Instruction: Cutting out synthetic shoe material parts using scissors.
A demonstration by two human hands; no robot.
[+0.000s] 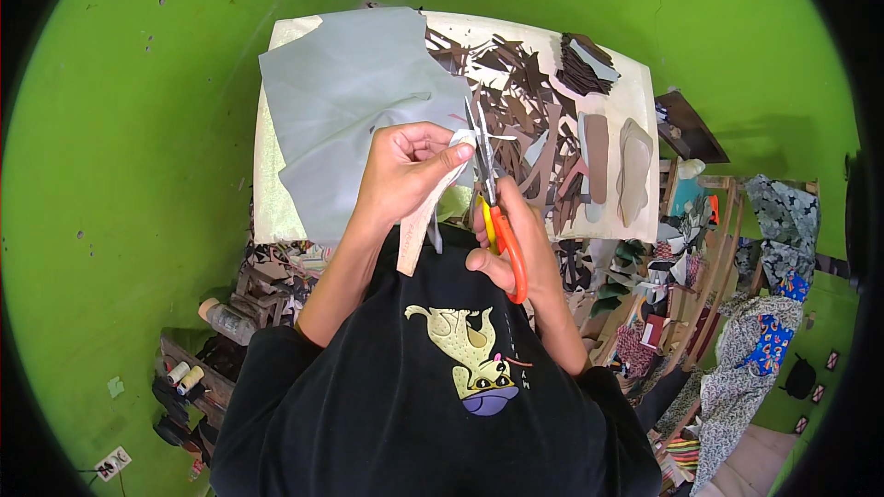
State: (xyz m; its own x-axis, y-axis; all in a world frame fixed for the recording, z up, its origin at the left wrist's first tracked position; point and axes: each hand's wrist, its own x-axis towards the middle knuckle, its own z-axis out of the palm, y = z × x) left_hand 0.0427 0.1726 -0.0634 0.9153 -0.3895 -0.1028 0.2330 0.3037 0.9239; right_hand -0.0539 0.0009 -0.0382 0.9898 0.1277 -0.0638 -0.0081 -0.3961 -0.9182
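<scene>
My left hand (394, 173) is closed, pinching a long cream strip (416, 235) with handwriting on it between thumb and fingers. A thin grey piece (436, 228) hangs beside that strip. In my right hand (532, 235) is a pair of scissors (517, 262) with orange and yellow handles. Its blades point away from me, slightly parted, right beside the strip's upper end and my left thumb. A narrow pale sliver sticks out to the right of the blades. Beyond my left hand, a large grey sheet (341, 97) of leather-like material lies on the table.
The pale tabletop (633, 83) carries many brown offcuts (511, 115) and a stack of dark pieces (587, 64). A brown strip (597, 156) and a beige piece (633, 175) lie at its right. Cluttered wooden shelves (704, 285) stand lower right; thread spools (189, 377) are at lower left.
</scene>
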